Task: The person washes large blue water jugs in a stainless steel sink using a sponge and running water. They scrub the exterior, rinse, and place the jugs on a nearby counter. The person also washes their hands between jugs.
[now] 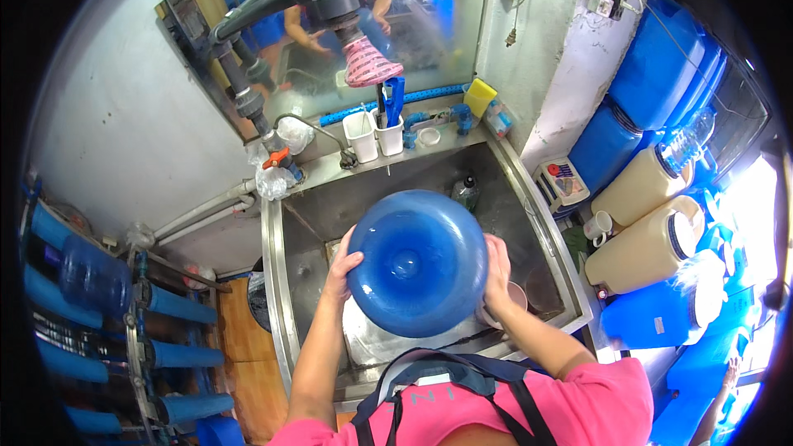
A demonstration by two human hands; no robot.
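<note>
My left hand (341, 265) and my right hand (497, 269) grip opposite sides of a large blue water jug (421, 297), its round bottom facing up towards me. The jug is over a stainless steel sink (272, 272); its neck is hidden beneath it. Behind it in the sink stands a clear bottle with a black cap (464, 193). A pinkish bowl (517, 297) lies partly hidden beside my right hand. On the back ledge are two white plastic containers (361, 136), one with a blue-handled tool (394, 102), and a yellow sponge (480, 97).
A grey pipe (263, 12) with a pink cloth-wrapped end (370, 63) overhangs the sink's back, near an orange valve handle (276, 159). At right stand beige jugs (638, 254), blue containers (657, 62) and a white mug (598, 227). Blue tubes on a rack (186, 356) are at left. Another person's arm (722, 396) shows lower right.
</note>
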